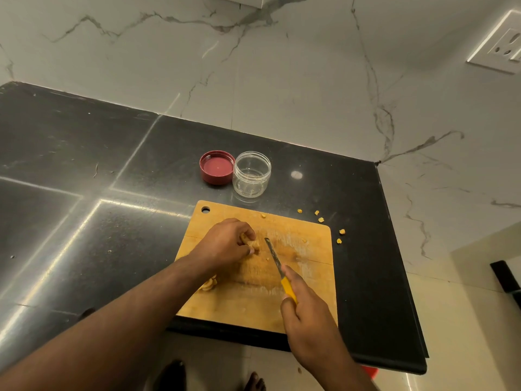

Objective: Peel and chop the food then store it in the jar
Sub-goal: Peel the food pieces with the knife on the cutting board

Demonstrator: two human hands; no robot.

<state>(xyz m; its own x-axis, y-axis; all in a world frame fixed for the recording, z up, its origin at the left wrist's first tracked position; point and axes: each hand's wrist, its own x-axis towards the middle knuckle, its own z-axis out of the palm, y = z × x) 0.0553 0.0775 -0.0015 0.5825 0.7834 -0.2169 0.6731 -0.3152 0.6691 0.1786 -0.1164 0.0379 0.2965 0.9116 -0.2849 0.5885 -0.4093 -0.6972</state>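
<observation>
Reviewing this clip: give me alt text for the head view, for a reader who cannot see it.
On a wooden cutting board, the left hand grips a pale piece of food while the right hand holds a yellow-handled knife beside it. Behind the board on the black counter stand an open clear jar and its red lid, upturned.

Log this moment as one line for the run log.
left hand holds food piece on cutting board | right hand grips knife | jar empty, lid off
</observation>
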